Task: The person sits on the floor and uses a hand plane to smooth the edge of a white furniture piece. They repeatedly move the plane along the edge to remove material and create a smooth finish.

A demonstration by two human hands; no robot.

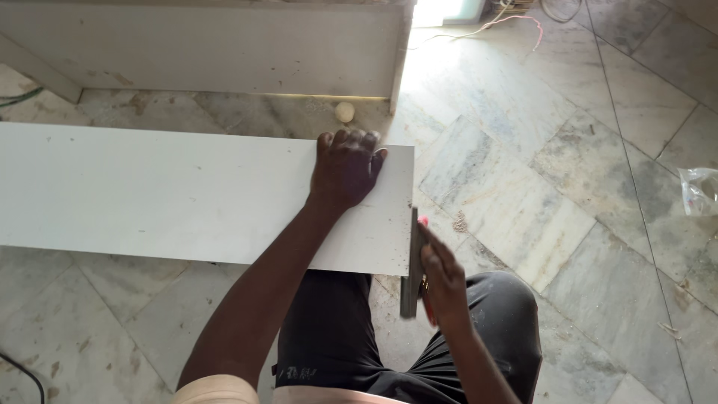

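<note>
Floor is marble tile [568,172], grey-veined, laid on the diagonal, dusty and marked with debris; a small heap of sawdust [459,221] lies just beside the board end. A long white laminated board [164,194] lies flat across the view, its right end over the person's knee in dark trousers [336,337]. The surface of the board is lightly speckled with dirt. The left hand [345,166] lies palm down near the board's right end, fingers slightly apart and curled over the far edge. The right hand [443,277] is closed around a flat dark tool, seemingly a file [411,262], held against the board's right end edge, a red part showing at the fingers; motion blur hides the exact grip. Beyond the board stands a white cabinet carcass [209,49], with a pale round ball [344,111] on the floor at its foot. Loose wires [493,26] trail at the top of the view. A clear plastic bag [699,191] sits at the right edge. A dark cable [26,374] crosses the lower left corner.
</note>
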